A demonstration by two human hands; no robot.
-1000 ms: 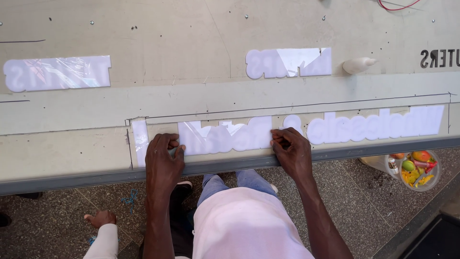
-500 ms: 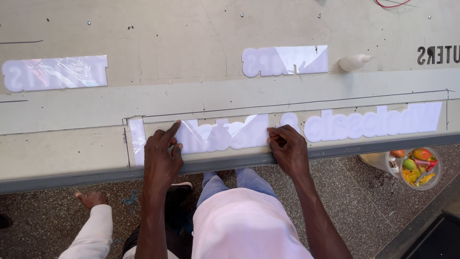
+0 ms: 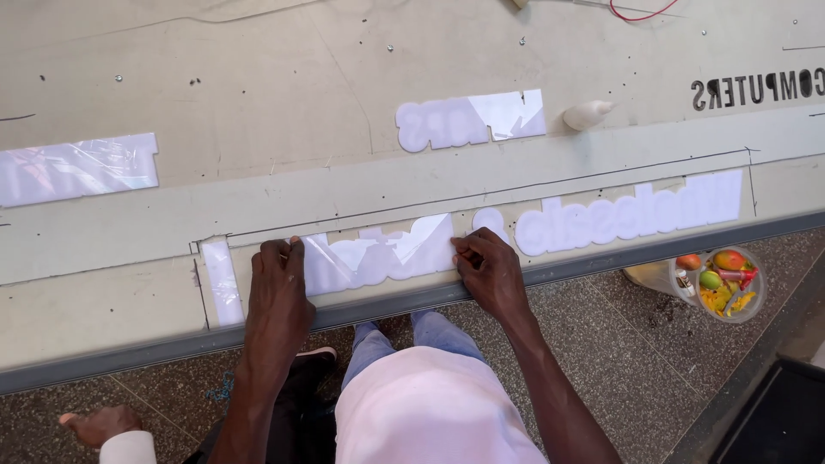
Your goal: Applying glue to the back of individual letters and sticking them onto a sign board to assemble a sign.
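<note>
— So, what do I have under the hands?

— My left hand [image 3: 277,288] lies flat, fingers together, pressing on the left end of the white cut-out lettering strip [image 3: 378,256] at the centre of the frame. My right hand [image 3: 488,271] sits at the strip's right end, fingertips bunched together on its edge; I cannot tell if they pinch the clear film or only press on it.

— And the strip itself?

— It lies on the grey bench [image 3: 258,103], just above the metal front edge [image 3: 601,258], inside a pencilled outline. A second white word [image 3: 632,215] continues to the right. Another lettering piece [image 3: 468,120] lies at upper centre, with a small white bottle [image 3: 589,114] beside it.

— Anything lower down?

— At lower right, a clear tub of fruit [image 3: 720,283] stands on the floor.
</note>
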